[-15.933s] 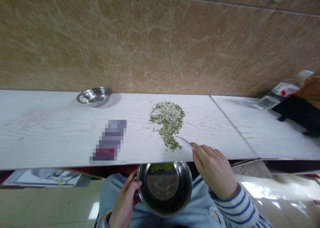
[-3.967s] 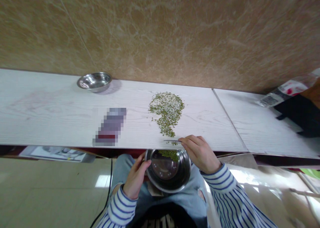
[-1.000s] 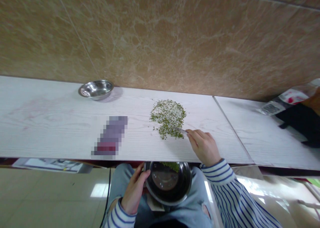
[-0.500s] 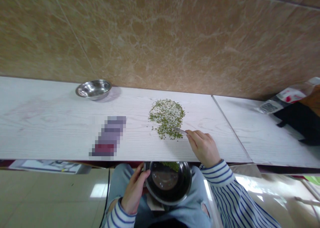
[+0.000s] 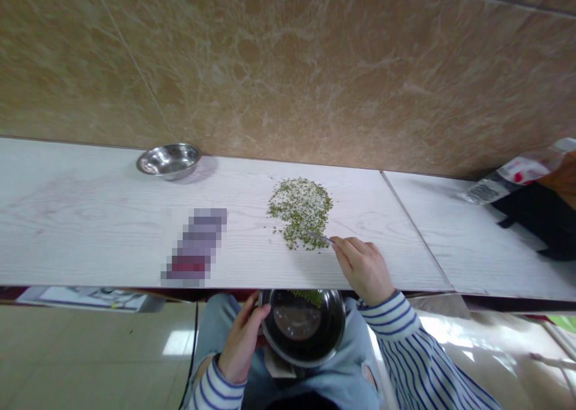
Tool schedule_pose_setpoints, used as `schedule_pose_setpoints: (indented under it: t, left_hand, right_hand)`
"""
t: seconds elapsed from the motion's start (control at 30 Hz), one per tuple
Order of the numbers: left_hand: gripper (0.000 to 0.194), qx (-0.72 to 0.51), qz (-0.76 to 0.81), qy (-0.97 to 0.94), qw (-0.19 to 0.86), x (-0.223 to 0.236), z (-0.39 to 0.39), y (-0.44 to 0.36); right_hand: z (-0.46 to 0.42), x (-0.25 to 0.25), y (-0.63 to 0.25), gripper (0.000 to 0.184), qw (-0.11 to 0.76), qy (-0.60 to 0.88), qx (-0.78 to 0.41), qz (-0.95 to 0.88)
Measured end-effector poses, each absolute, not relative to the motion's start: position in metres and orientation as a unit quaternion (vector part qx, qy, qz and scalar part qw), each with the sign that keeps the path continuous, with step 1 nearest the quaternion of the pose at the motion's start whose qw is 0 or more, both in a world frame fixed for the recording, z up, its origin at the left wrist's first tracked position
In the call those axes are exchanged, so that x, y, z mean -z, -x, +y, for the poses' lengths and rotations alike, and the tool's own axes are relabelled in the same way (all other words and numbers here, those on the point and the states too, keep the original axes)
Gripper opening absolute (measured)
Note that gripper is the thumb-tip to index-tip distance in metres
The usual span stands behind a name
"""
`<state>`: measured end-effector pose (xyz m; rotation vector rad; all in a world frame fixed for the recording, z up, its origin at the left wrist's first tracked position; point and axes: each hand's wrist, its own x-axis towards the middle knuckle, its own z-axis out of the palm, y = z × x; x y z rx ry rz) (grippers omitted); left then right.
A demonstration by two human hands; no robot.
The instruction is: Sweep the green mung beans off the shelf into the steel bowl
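Observation:
My left hand (image 5: pixel 245 335) grips the left rim of a round stainless steel pot (image 5: pixel 335 338), thumb over the edge. The pot sits at my lap, just under the table's front edge, with some green beans (image 5: pixel 310 297) at its far side. My right hand (image 5: pixel 365 267) is closed on a thin metal utensil (image 5: pixel 324 238); its tip lies among the grains, so I cannot tell its kind. A loose patch of green beans mixed with white grains (image 5: pixel 300 209) is spread on the white table, to the left of my right hand.
A shallow metal bowl (image 5: pixel 173 171) stands by the wall at the back left. A blurred-out flat item (image 5: pixel 198 245) lies on the table (image 5: pixel 90 230) nearer the front. On the right are a black cloth-like item (image 5: pixel 535 218) and plastic packaging (image 5: pixel 490 189).
My right hand has shifted slightly left with the utensil, whose tip reaches further into the grains. My left hand and the pot have stayed in place.

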<state>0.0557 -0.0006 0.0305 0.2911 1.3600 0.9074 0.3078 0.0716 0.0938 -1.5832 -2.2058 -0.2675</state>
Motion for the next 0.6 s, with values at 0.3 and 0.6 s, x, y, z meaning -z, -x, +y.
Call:
schedule_pose_setpoints:
  t: [0.3,0.6]
  left_hand:
    - [0.057,-0.404,0.609,-0.13,0.67,-0.033,0.001,-0.059]
    - [0.057,-0.401,0.606,-0.141,0.672,-0.034,0.001,-0.059]
  right_hand:
    - [0.067,-0.095,-0.301,0.026,0.205,0.556,0.091,-0.8]
    - [0.066,-0.094,-0.31,0.025,0.211,0.58,0.098,-0.781]
